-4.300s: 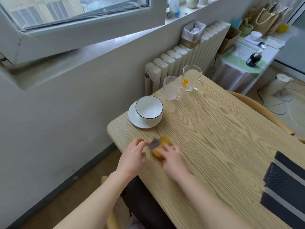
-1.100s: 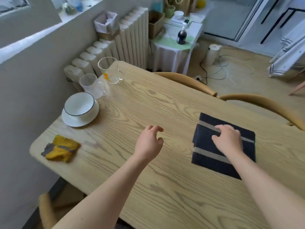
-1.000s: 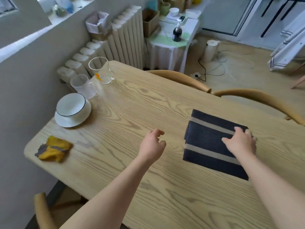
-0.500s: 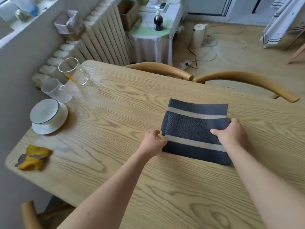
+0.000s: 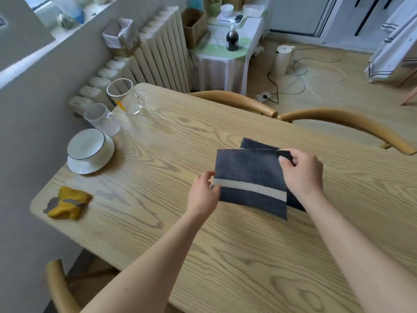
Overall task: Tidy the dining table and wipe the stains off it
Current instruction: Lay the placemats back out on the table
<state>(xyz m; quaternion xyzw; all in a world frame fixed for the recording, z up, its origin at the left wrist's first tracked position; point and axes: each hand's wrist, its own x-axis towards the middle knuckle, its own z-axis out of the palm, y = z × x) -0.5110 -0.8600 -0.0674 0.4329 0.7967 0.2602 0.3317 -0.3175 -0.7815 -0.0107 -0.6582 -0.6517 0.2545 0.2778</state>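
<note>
Placemat (image 5: 248, 170) long axis left-right; left hand (image 5: 203, 195), right hand (image 5: 302, 172) pinch ends.

This is a home dining corner: a wooden dining table (image 5: 225, 256) with curved-back chairs (image 5: 338, 118) stands beside a ribbed radiator (image 5: 164, 48) under a window sill (image 5: 74, 16). A bowl (image 5: 85, 144) on a saucer (image 5: 83, 169) and a clear glass mug (image 5: 123, 96) sit on it. A cloth-draped side table (image 5: 216, 64) carries a pump bottle (image 5: 232, 39), and cables (image 5: 275, 96) trail across the floor.

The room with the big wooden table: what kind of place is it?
Probably a home dining corner: a wooden table holding a bowl on a saucer, curved chairs beside it, a radiator behind.
</note>
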